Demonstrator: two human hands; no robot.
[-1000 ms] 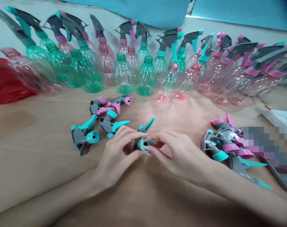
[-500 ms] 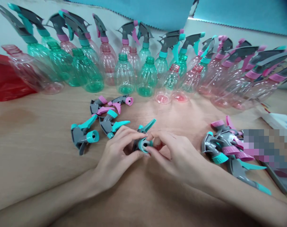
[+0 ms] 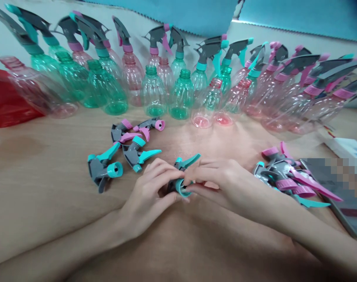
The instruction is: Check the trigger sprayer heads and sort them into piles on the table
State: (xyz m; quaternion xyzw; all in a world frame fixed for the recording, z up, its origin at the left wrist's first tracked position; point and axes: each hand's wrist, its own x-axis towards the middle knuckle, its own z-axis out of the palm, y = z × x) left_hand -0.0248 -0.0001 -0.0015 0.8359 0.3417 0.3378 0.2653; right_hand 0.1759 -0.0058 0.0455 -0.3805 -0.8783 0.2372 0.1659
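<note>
My left hand [image 3: 150, 194] and my right hand [image 3: 225, 184] meet over the middle of the wooden table [image 3: 49, 176]. Together they pinch a grey spray trigger head with a teal collar and teal lever [image 3: 181, 176]. The left fingers wrap its grey body. The right fingertips press at the teal collar. The lever points up and to the right. Just left of my hands lie two loose teal trigger heads [image 3: 107, 166] and, behind them, pink ones [image 3: 137, 131].
A pile of pink and teal trigger heads [image 3: 287, 182] lies right of my right hand. Green and pink plastic bottles [image 3: 154, 92], some capped with sprayers, stand in a row along the back. A red bag [image 3: 4, 102] sits far left, a white box [image 3: 347, 147] far right.
The trigger head has been turned in my fingers, its lever now further right and its collar lower. My right hand has shifted slightly right and flattened.
</note>
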